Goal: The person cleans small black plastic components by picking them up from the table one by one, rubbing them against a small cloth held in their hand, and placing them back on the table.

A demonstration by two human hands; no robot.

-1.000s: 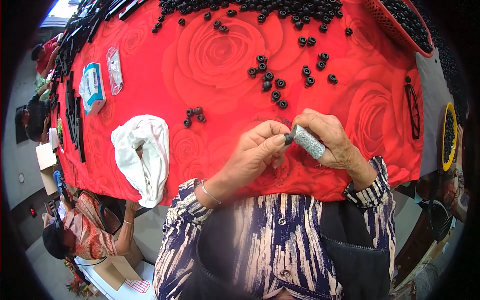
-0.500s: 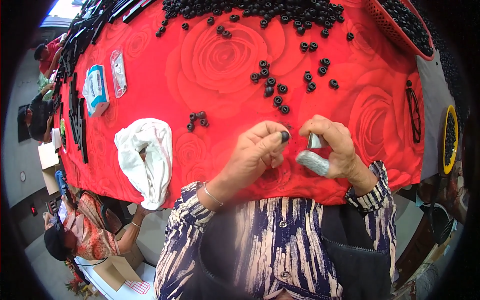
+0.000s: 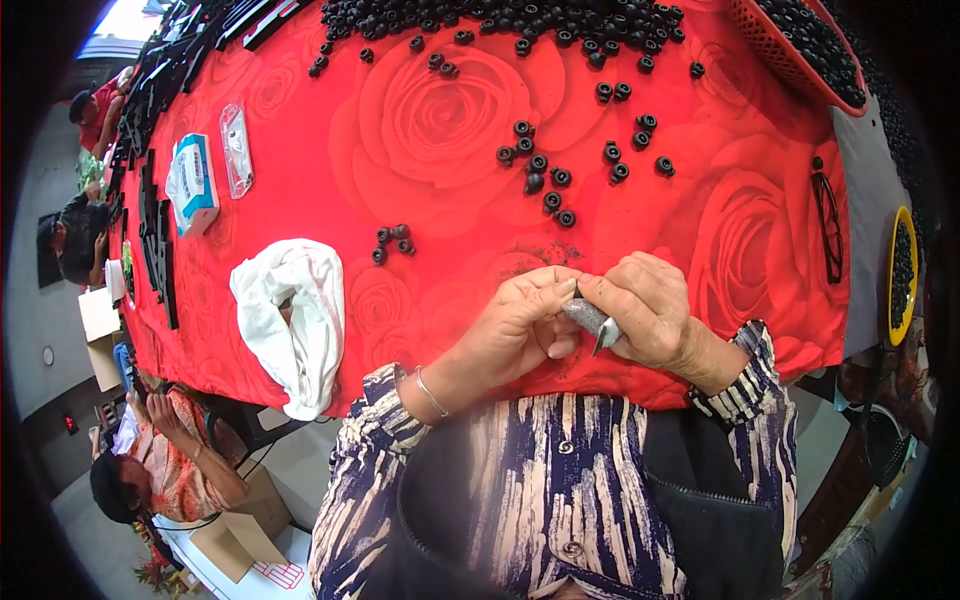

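Head view, only one. Both hands low centre of frame, just above my striped sleeves, over the near edge of the tabletop (image 3: 760,250) with its red rose-print cloth.

Right hand (image 3: 655,310): grip closed around a small silvery metal tool (image 3: 592,322), pointed end angled down toward me.

Left hand (image 3: 520,325): thumb and fingers pinched together, tips touching the tool's upper end. Whatever sits in that pinch is hidden by the fingertips, can't tell.

Hands touching each other at the tool.

Above the hands, mid frame: loose cluster of small black round ring parts (image 3: 560,170). Smaller clump (image 3: 392,240) to its left. Big heap (image 3: 520,15) along the top edge.

Left of the hands: crumpled white cloth (image 3: 295,320). Upper right: red plastic basket (image 3: 775,45) full of the same black parts.
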